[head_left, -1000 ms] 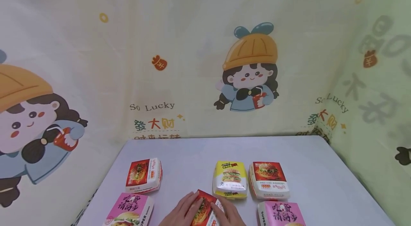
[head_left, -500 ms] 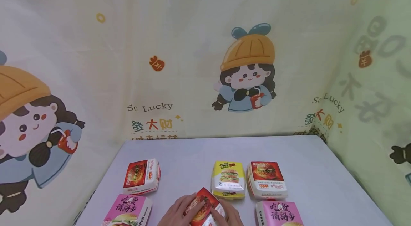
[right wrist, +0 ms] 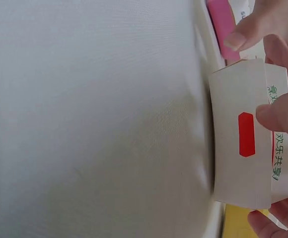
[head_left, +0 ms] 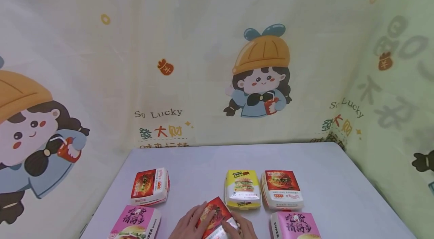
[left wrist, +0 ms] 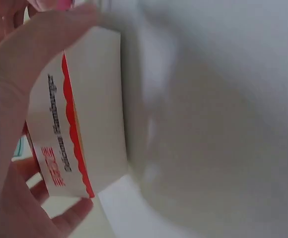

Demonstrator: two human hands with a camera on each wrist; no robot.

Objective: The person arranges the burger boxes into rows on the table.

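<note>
Both hands hold one red-and-white burger box [head_left: 217, 216] near the table's front edge, its printed top up and set askew. My left hand [head_left: 190, 224] grips its left side. In the left wrist view its thumb [left wrist: 49, 34] lies across the white side of the box, with fingertips at the far corner. From the right, my right hand [head_left: 243, 225] grips the same box. In the right wrist view its thumb [right wrist: 278, 114] presses on the side wall and its fingers [right wrist: 270, 220] bend round an end. The head view's lower edge cuts off the wrists.
Left stand a red-and-white box [head_left: 149, 186] and a pink burger box [head_left: 135, 222]. Beyond the right hand are a yellow burger box [head_left: 242, 189], another red-and-white box [head_left: 282, 190] and a second pink box [head_left: 295, 225]. A printed cloth [head_left: 203, 80] hangs behind the white table [head_left: 190, 163].
Between the hands, the held burger box has turned slightly and shifted a little away and to the right. The other boxes have stayed in place; the head view has moved slightly.
</note>
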